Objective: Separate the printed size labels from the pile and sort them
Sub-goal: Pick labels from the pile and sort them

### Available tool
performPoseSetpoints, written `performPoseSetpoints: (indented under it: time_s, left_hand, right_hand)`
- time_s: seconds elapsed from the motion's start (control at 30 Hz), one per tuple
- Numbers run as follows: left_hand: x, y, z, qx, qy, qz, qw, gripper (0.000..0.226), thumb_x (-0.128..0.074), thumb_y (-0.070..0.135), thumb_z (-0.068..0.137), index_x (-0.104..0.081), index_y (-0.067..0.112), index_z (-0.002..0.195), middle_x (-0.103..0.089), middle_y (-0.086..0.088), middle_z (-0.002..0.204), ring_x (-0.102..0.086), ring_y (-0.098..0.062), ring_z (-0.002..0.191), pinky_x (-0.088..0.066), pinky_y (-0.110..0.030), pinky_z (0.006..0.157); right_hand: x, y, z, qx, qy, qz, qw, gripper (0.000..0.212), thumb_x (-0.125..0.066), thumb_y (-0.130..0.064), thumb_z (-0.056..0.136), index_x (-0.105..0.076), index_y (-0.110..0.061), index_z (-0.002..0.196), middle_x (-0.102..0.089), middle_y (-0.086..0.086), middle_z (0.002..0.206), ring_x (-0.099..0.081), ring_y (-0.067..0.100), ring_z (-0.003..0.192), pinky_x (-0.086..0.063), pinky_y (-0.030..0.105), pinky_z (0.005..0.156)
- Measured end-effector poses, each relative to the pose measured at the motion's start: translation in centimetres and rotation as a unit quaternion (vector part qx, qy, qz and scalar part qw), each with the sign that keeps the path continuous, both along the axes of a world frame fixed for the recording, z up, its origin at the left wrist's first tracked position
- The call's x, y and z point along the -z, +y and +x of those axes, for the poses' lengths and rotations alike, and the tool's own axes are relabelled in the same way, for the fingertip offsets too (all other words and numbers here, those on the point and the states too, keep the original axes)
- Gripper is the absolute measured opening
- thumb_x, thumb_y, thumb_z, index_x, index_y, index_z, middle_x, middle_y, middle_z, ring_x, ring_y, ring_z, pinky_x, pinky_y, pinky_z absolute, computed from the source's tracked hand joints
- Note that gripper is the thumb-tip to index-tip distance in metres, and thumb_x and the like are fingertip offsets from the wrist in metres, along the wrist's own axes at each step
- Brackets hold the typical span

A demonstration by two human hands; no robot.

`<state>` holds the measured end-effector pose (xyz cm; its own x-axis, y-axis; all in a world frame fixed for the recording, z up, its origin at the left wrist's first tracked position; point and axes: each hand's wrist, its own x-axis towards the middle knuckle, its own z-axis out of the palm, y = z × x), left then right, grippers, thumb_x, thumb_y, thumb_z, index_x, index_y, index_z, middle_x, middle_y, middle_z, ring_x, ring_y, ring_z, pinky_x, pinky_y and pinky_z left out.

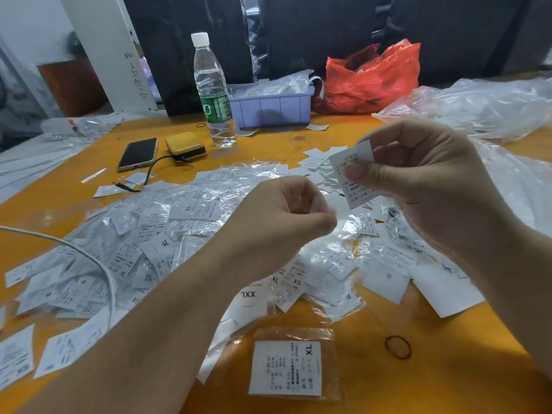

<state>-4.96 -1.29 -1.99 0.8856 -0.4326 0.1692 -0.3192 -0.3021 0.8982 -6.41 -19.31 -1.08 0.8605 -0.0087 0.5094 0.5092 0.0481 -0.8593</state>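
The right hand (424, 180) is raised above the middle of the orange bench (448, 369), thumb and fingers pinching a small rectangular printed label (351, 174) of thin white paper, tilted and creased. The left hand (286, 222) hangs beside it with fingers curled in and thumb meeting the fingertips; whether it pinches a scrap of clear film I cannot tell.

Below both hands lies the pile of size labels (155, 231), flat white slips in crinkly clear plastic sleeves, spread from the bench's left edge across its middle, printed XL, XS, M and S. At the near edge lies a single sleeved XL label (286, 367), with a thin black rubber band (398, 347) to its right.

Toward the far edge stand a clear ribbed water bottle (212, 91), a lilac plastic tray (271, 107) and a crumpled red plastic bag (373, 76). A black phone (138, 153) and a yellow power bank (185, 146) lie on the far left.
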Motion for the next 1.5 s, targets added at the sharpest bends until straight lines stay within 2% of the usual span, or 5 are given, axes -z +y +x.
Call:
performPoseSetpoints:
  time_s: [0.1,0.33,0.53,1.03,1.5]
  left_hand:
    - [-0.1,-0.1,-0.1,0.002,0.008,0.005,1.0,0.012,-0.075,0.008,0.081,-0.064,0.004,0.081,-0.073,-0.014,0.086,-0.068,-0.034,0.089,-0.054,-0.051,0.089]
    - [-0.1,-0.2,-0.2,0.024,0.004,0.02,1.0,0.003,-0.068,0.018,0.071,-0.066,0.018,0.073,-0.07,-0.008,0.073,-0.06,-0.018,0.068,-0.05,-0.04,0.07]
    - [-0.1,-0.2,-0.3,0.029,-0.008,0.031,0.999,0.006,-0.069,0.024,0.072,-0.067,0.019,0.075,-0.069,-0.014,0.081,-0.063,-0.031,0.076,-0.053,-0.05,0.081]
    - [-0.1,-0.3,-0.4,0.058,0.015,0.031,0.998,0.006,-0.071,0.024,0.073,-0.069,0.019,0.076,-0.065,-0.002,0.074,-0.06,-0.016,0.072,-0.053,-0.048,0.082]
    - [0.0,-0.1,-0.2,0.052,0.008,0.04,0.998,0.016,-0.073,0.021,0.086,-0.067,0.024,0.072,-0.064,0.006,0.069,-0.058,-0.008,0.066,-0.047,-0.025,0.066]
  right_hand:
    - [-0.1,-0.1,0.0,0.006,-0.015,0.0,1.0,0.024,-0.079,-0.017,0.059,-0.068,-0.014,0.079,-0.074,0.001,0.074,-0.069,0.02,0.071,-0.058,0.037,0.068]
    - [0.2,0.3,-0.1,0.023,-0.027,-0.01,0.999,0.02,-0.077,-0.009,0.063,-0.066,-0.009,0.08,-0.074,0.002,0.075,-0.069,0.017,0.071,-0.058,0.029,0.067]
    - [0.4,0.6,-0.1,0.025,-0.025,-0.027,0.999,0.021,-0.077,-0.01,0.063,-0.067,-0.008,0.082,-0.074,0.011,0.081,-0.07,0.021,0.073,-0.06,0.033,0.07]
    - [0.7,0.6,0.2,0.042,-0.045,-0.032,0.998,0.019,-0.079,-0.004,0.071,-0.068,-0.016,0.081,-0.074,0.005,0.08,-0.071,0.021,0.074,-0.058,0.032,0.068]
    - [0.7,0.8,0.1,-0.018,0.04,0.057,0.997,0.021,-0.075,-0.009,0.061,-0.065,-0.006,0.08,-0.071,0.007,0.074,-0.066,0.025,0.071,-0.054,0.029,0.061]
